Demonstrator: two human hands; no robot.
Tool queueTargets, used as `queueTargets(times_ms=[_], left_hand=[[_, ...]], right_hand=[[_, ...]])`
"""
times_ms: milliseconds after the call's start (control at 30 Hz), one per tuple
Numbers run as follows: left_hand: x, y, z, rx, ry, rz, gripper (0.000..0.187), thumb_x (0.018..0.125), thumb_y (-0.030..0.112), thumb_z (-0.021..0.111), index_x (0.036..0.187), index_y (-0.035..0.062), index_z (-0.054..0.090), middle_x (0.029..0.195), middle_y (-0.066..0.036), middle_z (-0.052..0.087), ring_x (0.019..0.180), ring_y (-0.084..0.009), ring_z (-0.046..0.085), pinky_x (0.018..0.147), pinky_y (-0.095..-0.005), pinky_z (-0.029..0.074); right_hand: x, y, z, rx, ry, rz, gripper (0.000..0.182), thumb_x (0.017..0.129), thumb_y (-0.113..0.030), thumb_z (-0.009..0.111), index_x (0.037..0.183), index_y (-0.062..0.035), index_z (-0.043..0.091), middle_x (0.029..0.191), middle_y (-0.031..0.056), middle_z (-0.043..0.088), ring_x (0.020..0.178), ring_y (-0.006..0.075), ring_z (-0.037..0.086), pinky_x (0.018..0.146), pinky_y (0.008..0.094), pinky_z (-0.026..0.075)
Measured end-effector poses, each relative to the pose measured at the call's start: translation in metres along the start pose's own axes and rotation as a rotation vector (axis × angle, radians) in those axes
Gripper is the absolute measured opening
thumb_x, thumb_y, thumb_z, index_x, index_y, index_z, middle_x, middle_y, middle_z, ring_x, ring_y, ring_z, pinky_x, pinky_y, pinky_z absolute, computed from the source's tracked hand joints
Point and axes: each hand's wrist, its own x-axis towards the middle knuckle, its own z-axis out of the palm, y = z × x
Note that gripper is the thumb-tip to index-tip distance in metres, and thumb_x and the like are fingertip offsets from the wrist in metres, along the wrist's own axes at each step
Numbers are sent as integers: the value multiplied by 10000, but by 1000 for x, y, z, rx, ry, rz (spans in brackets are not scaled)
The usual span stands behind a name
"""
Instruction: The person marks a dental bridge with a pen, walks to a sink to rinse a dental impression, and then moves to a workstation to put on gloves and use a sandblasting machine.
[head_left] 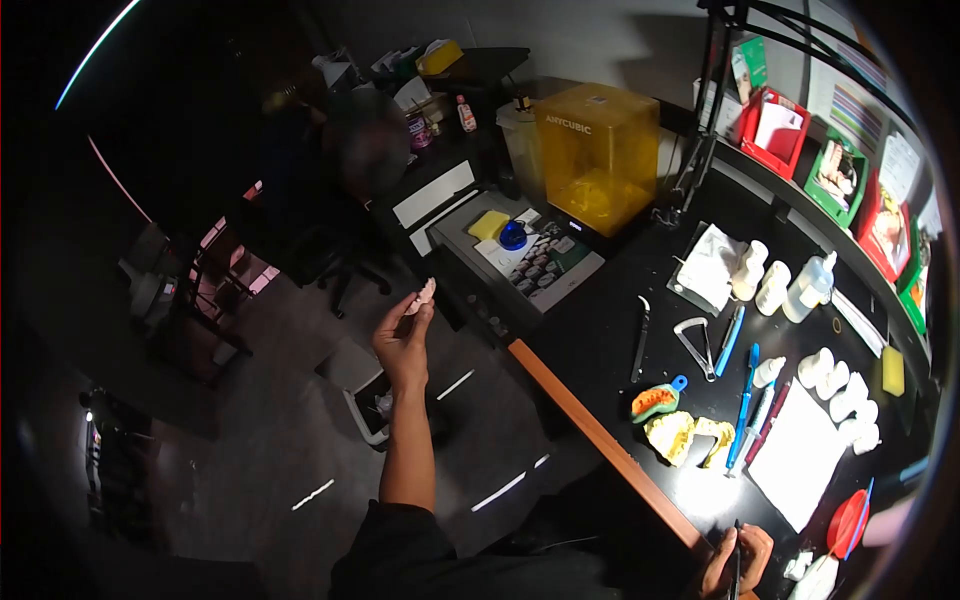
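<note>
My left hand (402,345) is raised over the floor, left of the bench, its fingertips closed on a small pinkish-white dental piece (424,296) that looks like a row of teeth. At the bench's front edge my right hand (745,562) grips a thin dark pen-like tool (737,570); its tip is hard to make out. Beyond that hand lie yellow dental casts (670,438) and a green impression tray (655,402) with orange material in it. Several blue and dark red pen-shaped tools (742,405) rest beside a white sheet (798,455).
A wood-coloured edge strip (600,440) borders the black bench. Farther back stand a yellow-hooded ANYCUBIC machine (598,155), white bottles (772,287) and a caliper (697,347). Red and green bins (775,130) line the right side. A person (365,150) is in the dark background.
</note>
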Motion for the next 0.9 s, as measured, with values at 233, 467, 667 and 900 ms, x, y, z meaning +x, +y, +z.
queueTargets(times_ms=[233,467,667,900], left_hand=[[3,-4,9,43,-17,68,214,878,-43,733,1067,-59,634,1024,-147,722,959,-179,711,872,-259,568],[53,-34,-6,30,6,224,182,847,-16,787,980,-55,669,970,-103,722,919,-151,685,863,-264,555],[127,-60,-23,161,104,268,202,806,-44,807,980,-67,705,1001,-129,735,927,-161,693,884,-278,544],[206,-91,-44,265,272,276,222,800,-40,803,1010,-70,738,1010,-134,746,922,-166,698,879,-276,541]], right_hand=[[17,-28,24,39,41,-61,122,943,7,645,1020,55,564,812,201,678,617,251,696,523,335,601],[12,-17,19,-101,16,-44,110,936,21,647,1009,50,571,823,196,675,624,242,693,538,323,591],[6,-2,13,-241,12,-58,101,929,33,652,997,47,578,832,191,672,629,233,689,552,312,580],[11,-9,20,-257,46,-34,112,911,-5,692,898,31,587,832,187,654,651,242,674,581,329,565]])
